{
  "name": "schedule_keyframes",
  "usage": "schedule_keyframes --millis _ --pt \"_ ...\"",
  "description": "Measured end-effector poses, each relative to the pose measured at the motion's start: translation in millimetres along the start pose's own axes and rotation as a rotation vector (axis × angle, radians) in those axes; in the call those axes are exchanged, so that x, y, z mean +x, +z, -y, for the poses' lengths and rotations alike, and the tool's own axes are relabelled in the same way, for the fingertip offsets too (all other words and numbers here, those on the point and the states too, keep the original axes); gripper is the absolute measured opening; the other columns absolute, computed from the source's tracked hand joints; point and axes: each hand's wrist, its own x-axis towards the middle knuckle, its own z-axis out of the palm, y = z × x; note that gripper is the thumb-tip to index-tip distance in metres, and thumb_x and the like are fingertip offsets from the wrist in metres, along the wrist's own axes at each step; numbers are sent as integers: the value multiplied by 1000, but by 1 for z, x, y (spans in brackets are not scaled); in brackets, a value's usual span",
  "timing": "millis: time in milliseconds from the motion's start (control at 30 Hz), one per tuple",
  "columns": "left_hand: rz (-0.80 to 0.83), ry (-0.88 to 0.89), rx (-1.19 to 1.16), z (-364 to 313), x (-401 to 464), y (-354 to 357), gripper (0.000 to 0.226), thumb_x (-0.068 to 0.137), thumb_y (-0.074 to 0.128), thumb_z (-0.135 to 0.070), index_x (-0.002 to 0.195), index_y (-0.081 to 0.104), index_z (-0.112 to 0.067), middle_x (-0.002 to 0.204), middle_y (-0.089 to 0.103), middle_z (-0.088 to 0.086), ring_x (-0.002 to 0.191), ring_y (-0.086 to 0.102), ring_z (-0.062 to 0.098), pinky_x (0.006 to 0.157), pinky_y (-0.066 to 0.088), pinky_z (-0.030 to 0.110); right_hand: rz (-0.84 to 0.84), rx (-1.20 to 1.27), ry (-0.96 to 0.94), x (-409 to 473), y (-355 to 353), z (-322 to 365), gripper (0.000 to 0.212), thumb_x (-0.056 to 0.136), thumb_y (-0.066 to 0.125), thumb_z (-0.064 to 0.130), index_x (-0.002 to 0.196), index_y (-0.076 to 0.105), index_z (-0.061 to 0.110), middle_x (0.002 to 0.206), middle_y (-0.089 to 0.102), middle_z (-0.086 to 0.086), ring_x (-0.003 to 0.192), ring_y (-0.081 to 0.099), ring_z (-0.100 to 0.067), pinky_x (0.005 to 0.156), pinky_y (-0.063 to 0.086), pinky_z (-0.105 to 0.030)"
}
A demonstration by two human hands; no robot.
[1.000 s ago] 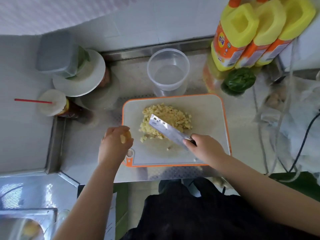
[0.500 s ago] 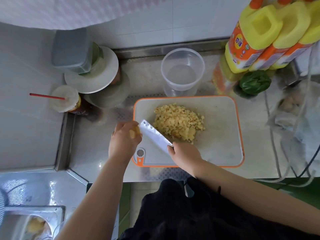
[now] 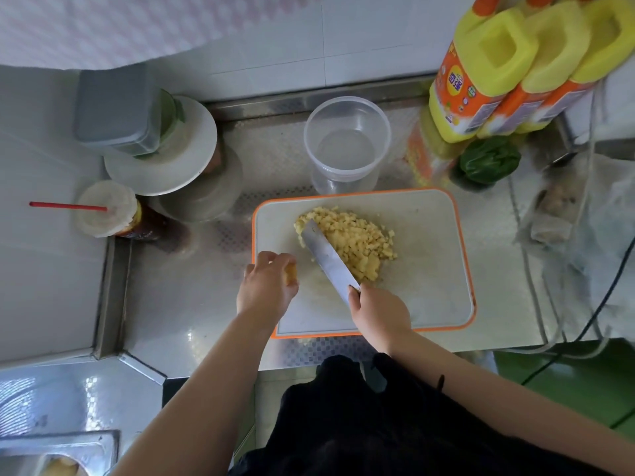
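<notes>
Since half a second ago the knife (image 3: 326, 259) has swung away from the left hand (image 3: 266, 290). Its blade now lies against the left side of the pile of chopped yellow bits (image 3: 357, 242), where before it stood apart from them. The tip reaches the pile's upper left end, and the blade slants down to the right toward the handle.

The right hand (image 3: 378, 314) is clenched round the knife's handle at the lower middle of the cutting board (image 3: 429, 235). The left hand sits over the board's left edge, with its fingers curled round a yellow chunk (image 3: 291, 274) just beside the blade.

The pile sits in the middle of the board, which lies on the steel counter (image 3: 171, 304). A clear tub (image 3: 347, 142) stands just above the board. Yellow bottles (image 3: 494, 63) fill the upper right of the frame, with a green vegetable (image 3: 489, 159) below them. At the upper left a grey box (image 3: 113, 108) rests on a white plate (image 3: 192, 159), and a cup with a red straw (image 3: 106, 209) stands below that.
</notes>
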Motion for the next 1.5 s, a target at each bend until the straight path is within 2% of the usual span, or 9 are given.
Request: schedule_keyframes --millis 133,333,467,633,867,1033,1200,1300,1500 --pt "36 26 57 -4 1 4 41 92 64 -26 130 55 -36 135 45 -3 119 45 28 86 48 38 -7 -2 18 -2 -6 -10 39 102 26 41 96 53 13 76 57 -3 75 59 -26 58 35 -30" --pt "40 7 75 -1 -2 3 40 93 61 -25 131 55 -37 137 43 -3 119 44 29 83 45 35 16 13 -16 -4 -21 -25 37 101 29 42 72 33 20 59 38 4 66 47 -23 56 32 -31" --pt "20 -15 71 4 -4 2 40 92 62 -25 130 56 -35 139 44 -1 118 45 31 87 44 37 77 -59 -127 -7 -28 -26 43 101 33 41 63 27 21 58 37 4 53 37 -15 47 22 -29" --pt "9 -14 54 2 -7 3 39 93 62 -25 130 56 -35 139 44 -1 119 45 31 88 46 37 117 -151 -213 2 -33 -39 45 101 31 45 64 32 18 57 40 1 50 39 -17 48 25 -31" --pt "44 94 104 -16 -14 14 37 95 58 -25 131 55 -35 138 43 -4 120 45 26 92 46 34 -3 -299 -276 15 -52 -64 46 100 29 47 64 31 20 54 42 3 46 40 -16 46 28 -29" --pt "96 141 179 -21 -21 25 41 94 60 -26 134 52 -33 138 41 -2 121 44 26 92 50 38 63 -342 -346 9 -45 -63 43 100 31 46 68 37 18 56 42 3 49 42 -17 49 30 -29" --pt "111 210 276 -29 -26 35 40 97 57 -21 135 52 -33 138 41 -2 123 42 27 89 53 37 19 -325 -299 23 -68 -76 37 100 34 46 76 39 18 56 40 5 47 38 -12 46 28 -27" --pt "116 304 351 -32 -19 38 40 97 56 -19 135 50 -31 142 37 -2 124 39 27 90 51 37 -5 -318 -297 20 -73 -78 38 100 36 45 77 42 16 55 39 5 49 41 -17 48 29 -28" --pt "103 460 463 -24 -5 40 57 91 58 -6 140 44 -33 145 33 0 123 38 28 87 49 37 -49 -42 -228 11 -73 -81 41 97 43 43 68 37 15 57 44 -2 53 44 -19 48 25 -30"
